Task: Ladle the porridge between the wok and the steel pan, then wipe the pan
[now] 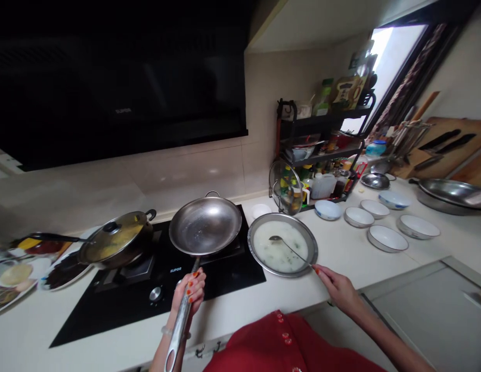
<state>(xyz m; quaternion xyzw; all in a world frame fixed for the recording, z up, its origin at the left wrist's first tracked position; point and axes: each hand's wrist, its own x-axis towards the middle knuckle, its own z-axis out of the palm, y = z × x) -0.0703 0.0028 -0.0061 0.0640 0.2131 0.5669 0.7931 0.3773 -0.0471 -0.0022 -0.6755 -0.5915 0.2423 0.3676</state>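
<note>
My left hand [191, 289] is wrapped round the long metal handle of a steel wok [205, 226]. The wok sits over the right burner, and a few droplets or specks show inside it. My right hand [335, 287] pinches the end of a long-handled metal spoon [292, 250]. The spoon's bowl rests at the surface of a milky white liquid [281, 256] with bits of green in it. This liquid fills much of a round metal basin [312, 243] on the counter, right of the stove.
A lidded pan [122, 237] stands on the black stove's [228, 281] left burner. Plates of food [65, 268] lie further left. Several white bowls [388, 238] spread over the counter at right. A glass lid [286, 188] leans on the seasoning rack [326, 155]; a knife block [415, 157] stands behind.
</note>
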